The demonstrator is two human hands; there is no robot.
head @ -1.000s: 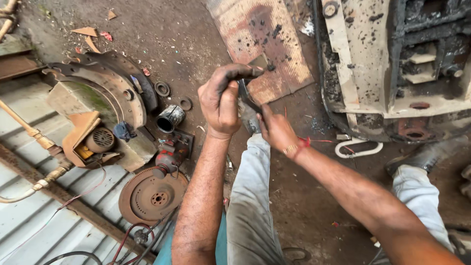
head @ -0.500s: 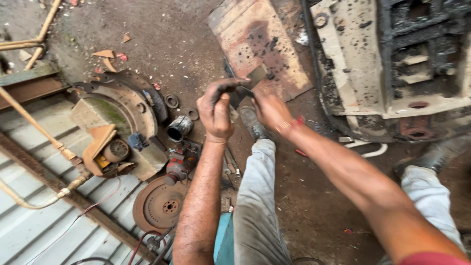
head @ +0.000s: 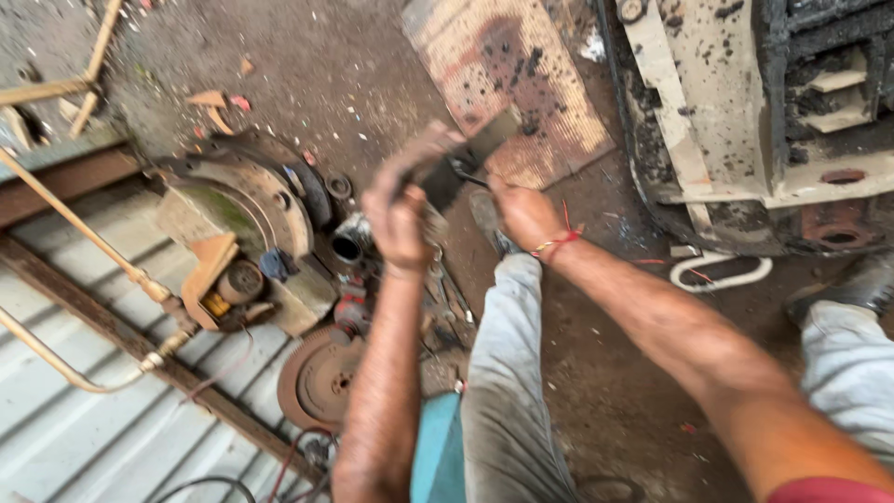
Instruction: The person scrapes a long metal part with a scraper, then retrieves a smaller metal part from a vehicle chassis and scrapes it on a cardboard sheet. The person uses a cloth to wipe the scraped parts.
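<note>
We see both hands raised above the dirt floor (head: pixel 307 65), close together over the person's grey trouser leg (head: pixel 507 373). The left hand (head: pixel 402 210) is curled around a dark flat metal piece (head: pixel 466 163), with the fingers bent and closed on its lower end; the picture is blurred here, so the exact shape of the piece is not clear to us. The right hand (head: pixel 523 212), which wears a red thread at the wrist, is closed also and meets the same dark piece from the other side, but we cannot tell if it grips the piece or a small tool against it. The piece is held in the air, in front of a rusty flat plate (head: pixel 521 74) that lies on the floor near the top edge. Left of the hands, on the floor, stands a round machine housing (head: pixel 247 200) with an orange part, and just below it lies a rusty disc (head: pixel 321 377). At the right, a large dirty engine block (head: pixel 745 102) rests on the floor, and a white hook-shaped clip (head: pixel 722 272) lies near it.
</note>
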